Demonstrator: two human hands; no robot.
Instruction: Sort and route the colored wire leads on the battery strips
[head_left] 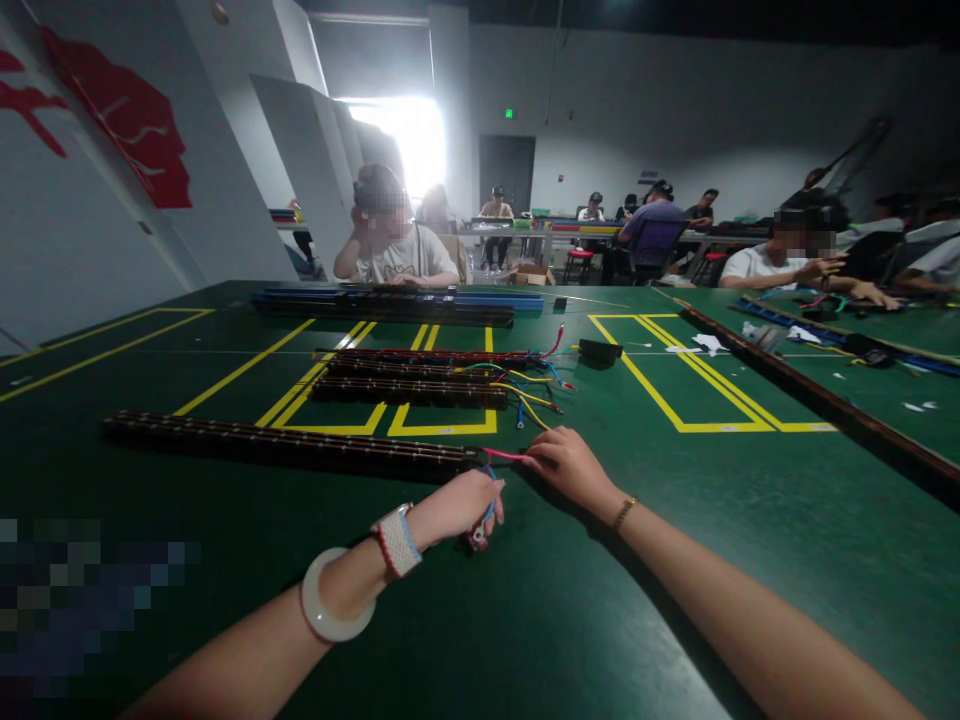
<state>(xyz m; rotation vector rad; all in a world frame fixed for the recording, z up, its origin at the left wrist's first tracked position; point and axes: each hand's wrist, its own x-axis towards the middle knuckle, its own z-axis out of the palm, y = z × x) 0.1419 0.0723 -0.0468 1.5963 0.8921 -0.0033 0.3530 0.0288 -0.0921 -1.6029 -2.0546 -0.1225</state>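
Note:
A long dark strip (pixel 292 442) with thin copper-coloured lines lies on the green table, its right end by my hands. From that end come a red wire (pixel 507 456) and blue wires (pixel 491 505). My left hand (pixel 466 505) is closed round the blue wires, whose terminal ends poke out below the fingers. My right hand (pixel 566 465) pinches the red wire between thumb and fingers, with the wire stretched sideways. Just beyond, several shorter dark strips (pixel 409 388) lie side by side, with red, yellow, green and blue wires at their right ends.
A small black block (pixel 600 352) sits beyond the wires. Blue and black strips (pixel 390 305) lie at the table's far edge. A long brown strip (pixel 825 395) crosses the right side, near paper scraps (pixel 709 344). A person (pixel 409 250) sits opposite; others sit farther back and right.

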